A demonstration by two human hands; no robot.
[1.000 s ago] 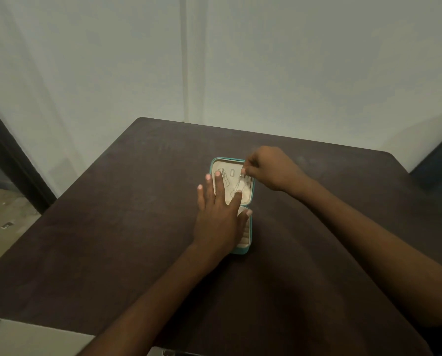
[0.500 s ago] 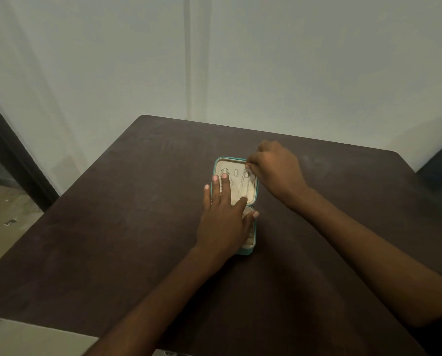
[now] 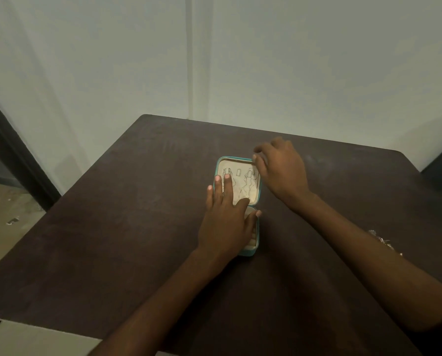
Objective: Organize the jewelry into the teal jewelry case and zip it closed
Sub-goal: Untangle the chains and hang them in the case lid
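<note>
Teal jewelry case (image 3: 258,199): one, and it lay open on the table
Hands: two, left hand (image 3: 225,222) and right hand (image 3: 282,170)
Table (image 3: 112,227): one, dark
Loose jewelry pile (image 3: 382,241): one, at the right edge

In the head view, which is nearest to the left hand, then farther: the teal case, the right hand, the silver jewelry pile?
1. teal case: under the left hand, touching.
2. right hand: at the case's far right corner.
3. silver jewelry pile: far right, beside the right forearm.
</note>
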